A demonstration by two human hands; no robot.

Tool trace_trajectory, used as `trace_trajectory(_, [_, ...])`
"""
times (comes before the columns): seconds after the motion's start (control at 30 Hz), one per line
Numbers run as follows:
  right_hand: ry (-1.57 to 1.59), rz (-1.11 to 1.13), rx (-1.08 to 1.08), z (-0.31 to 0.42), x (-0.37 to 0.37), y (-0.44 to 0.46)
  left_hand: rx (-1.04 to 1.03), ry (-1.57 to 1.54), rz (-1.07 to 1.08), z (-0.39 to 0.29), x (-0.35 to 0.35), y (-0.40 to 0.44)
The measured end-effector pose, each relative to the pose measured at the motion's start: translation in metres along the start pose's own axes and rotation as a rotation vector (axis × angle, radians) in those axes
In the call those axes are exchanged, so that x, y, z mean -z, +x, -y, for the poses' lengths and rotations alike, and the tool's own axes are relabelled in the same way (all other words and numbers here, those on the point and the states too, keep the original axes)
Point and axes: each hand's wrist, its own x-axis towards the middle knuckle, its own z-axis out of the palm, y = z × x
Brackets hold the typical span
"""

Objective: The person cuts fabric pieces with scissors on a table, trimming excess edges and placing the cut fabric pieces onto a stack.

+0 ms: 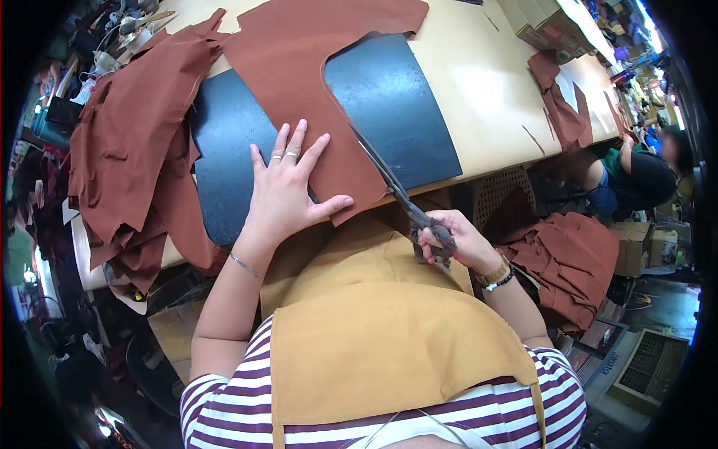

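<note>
Cloth [299,90], rust-brown, one piece: flat across dark mat [396,112] on pale tabletop [486,97], near end at the edge. Left grip [288,183]: palm down on cloth, digits spread. Right grip [464,243]: closed round wrapped handles of scissors [390,179], blades along cloth's right side. Handling note, in my judgement: hold cloth taut, digits clear of blades, strokes long and even. Containers: cardboard box [542,26], tabletop's far right, contents hidden from where I stand; cartons [632,243], beyond rust-brown heap [565,262], contents likewise unseen.
</note>
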Motion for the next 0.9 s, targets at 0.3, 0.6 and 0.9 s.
trace_trajectory(0.3, [0.003, -0.008, 0.041, -0.005, 0.003, 0.005, 0.008, -0.015, -0.002, 0.001, -0.001, 0.0])
trace_trajectory(0.6, [-0.028, -0.022, -0.01, 0.012, -0.001, 0.024, -0.016, -0.005, 0.0, -0.001, 0.002, 0.0])
trace_trajectory(0.9, [0.005, -0.021, 0.006, 0.006, 0.001, 0.021, -0.009, 0.015, -0.008, 0.007, 0.004, 0.012])
